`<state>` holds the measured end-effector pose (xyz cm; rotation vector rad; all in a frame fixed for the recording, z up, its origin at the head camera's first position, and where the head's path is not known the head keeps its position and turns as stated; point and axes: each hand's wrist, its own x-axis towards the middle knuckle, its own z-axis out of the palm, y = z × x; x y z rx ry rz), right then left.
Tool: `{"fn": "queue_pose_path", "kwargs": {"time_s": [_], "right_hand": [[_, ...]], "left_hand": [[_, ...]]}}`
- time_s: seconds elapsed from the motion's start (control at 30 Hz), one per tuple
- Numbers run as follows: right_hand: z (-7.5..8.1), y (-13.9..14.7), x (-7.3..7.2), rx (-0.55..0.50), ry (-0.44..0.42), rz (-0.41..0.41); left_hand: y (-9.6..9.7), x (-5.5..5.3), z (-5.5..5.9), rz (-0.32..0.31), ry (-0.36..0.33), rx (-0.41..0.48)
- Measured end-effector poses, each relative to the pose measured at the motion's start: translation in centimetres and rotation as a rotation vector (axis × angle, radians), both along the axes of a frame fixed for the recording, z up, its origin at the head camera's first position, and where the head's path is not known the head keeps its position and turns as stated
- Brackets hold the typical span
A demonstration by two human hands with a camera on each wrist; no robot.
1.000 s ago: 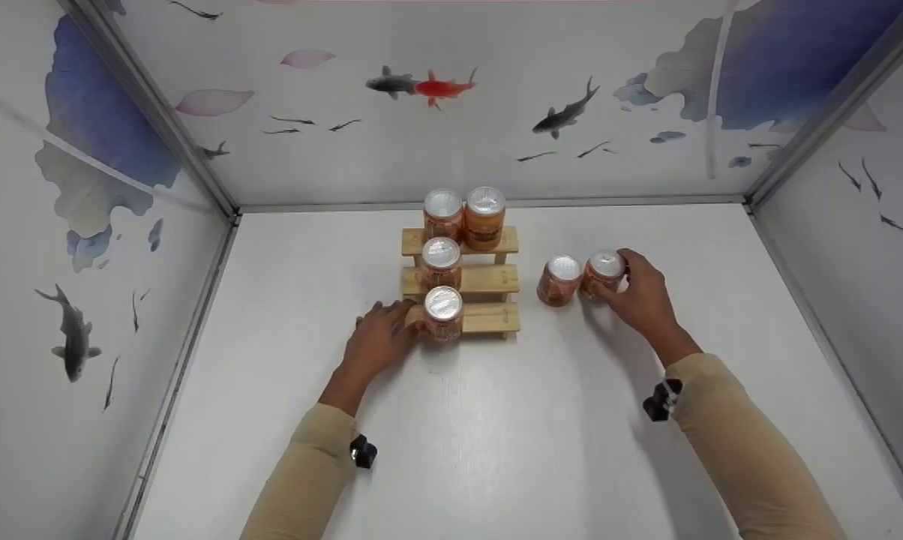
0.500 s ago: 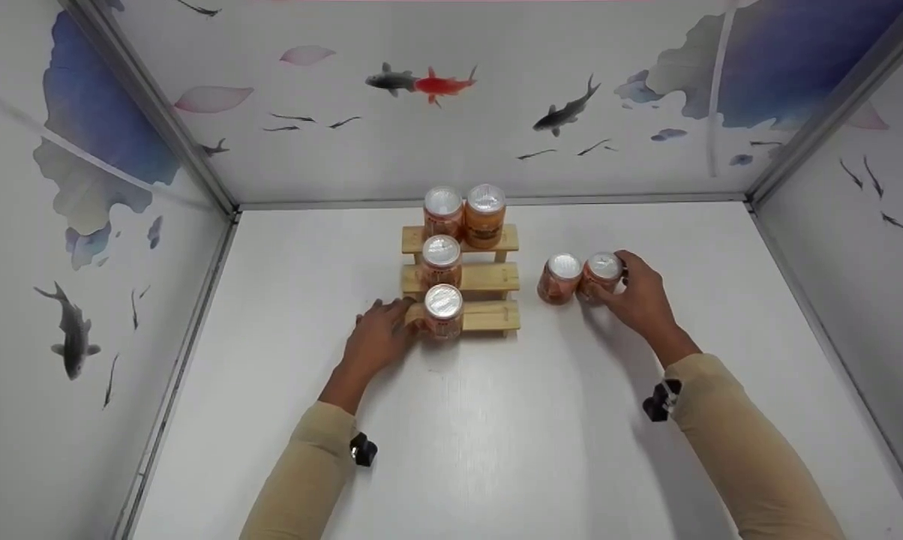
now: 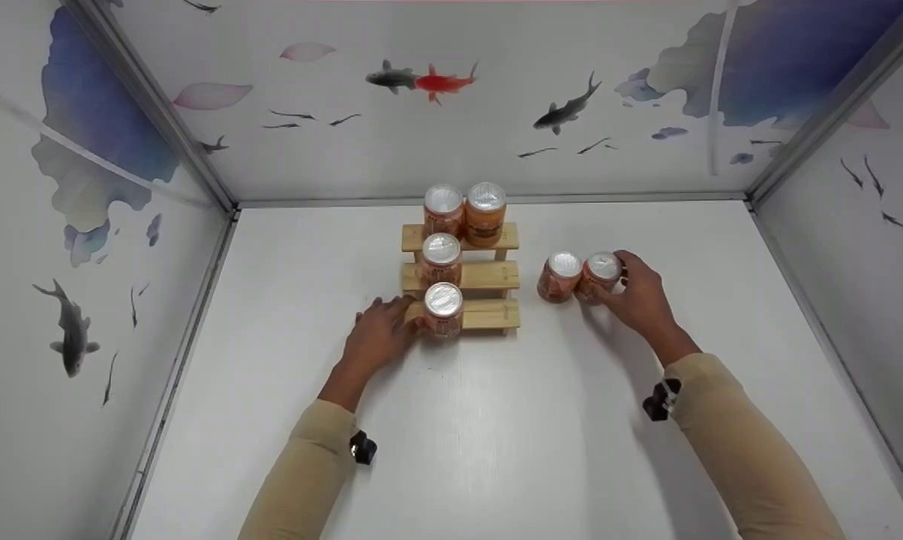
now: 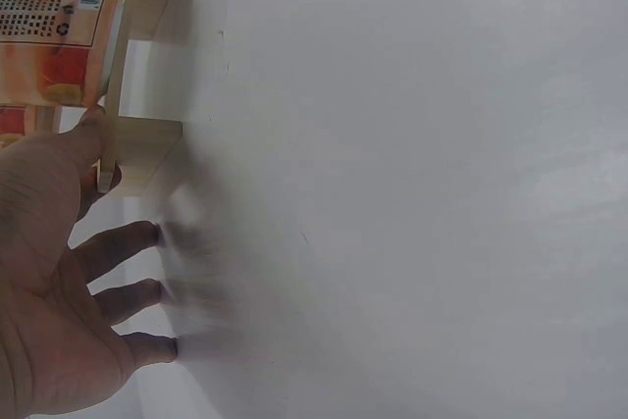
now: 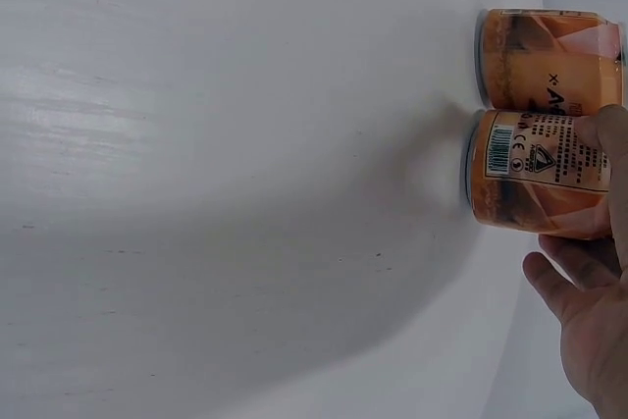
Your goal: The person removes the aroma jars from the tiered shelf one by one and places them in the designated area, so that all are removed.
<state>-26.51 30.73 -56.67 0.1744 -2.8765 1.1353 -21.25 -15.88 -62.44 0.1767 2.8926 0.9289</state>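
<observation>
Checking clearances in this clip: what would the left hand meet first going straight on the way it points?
The wooden rack: the left hand is right at the left end of its lowest step, apparently gripping it. Depth beyond is unclear.

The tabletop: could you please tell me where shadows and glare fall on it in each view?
Head view: a soft shadow beside the right arm, pale glare on the tabletop between the arms; left wrist view: blurry-edged shadows by the left hand, faint sheen toward the right edge; right wrist view: a broad soft shadow by the held can, streaky glare near the left edge.
</observation>
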Motion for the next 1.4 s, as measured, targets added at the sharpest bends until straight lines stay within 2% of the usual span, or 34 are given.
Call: {"fn": "queue_pose_path", "kwargs": {"time_s": [0.07,0.1,0.17,0.27,0.33,0.4,0.5,0.57,0.87,1.17,1.4], "right_hand": [[0.1,0.1,0.0,0.01,0.006,0.007],[0.0,0.1,-0.1,0.013,0.01,0.009],[0.0,0.1,-0.1,0.013,0.014,0.01],[0.0,0.1,-0.1,0.021,0.017,0.012],[0.0,0.1,-0.1,0.026,0.012,0.016],[0.1,0.1,0.0,0.033,0.004,0.016],[0.1,0.1,0.1,0.04,-0.002,0.016],[0.1,0.2,0.1,0.044,0.0,0.018],[0.7,0.4,0.3,0.093,-0.003,0.038],[2.2,-0.4,0.4,0.14,0.085,0.014],[3.2,-2.3,0.3,0.156,0.145,0.031]], "left_hand": [[-0.2,-0.6,-0.8,0.001,-0.036,-0.005],[-0.3,-0.9,-1.4,0.004,-0.031,0.004],[-0.5,-1.0,-1.6,-0.009,-0.015,-0.014],[-0.4,-0.7,-1.1,-0.013,0.002,-0.008],[-0.3,-0.3,-0.1,-0.017,-0.004,-0.012],[-0.1,-0.1,0.4,-0.009,-0.017,0.007],[0.3,0.6,2.0,-0.009,-0.031,0.004],[0.4,0.7,2.4,-0.011,-0.036,-0.002],[0.4,0.8,2.2,-0.01,-0.03,-0.019],[0.7,1.0,2.5,0.005,-0.042,-0.054],[0.7,1.0,2.4,0.006,-0.012,-0.038]]}}
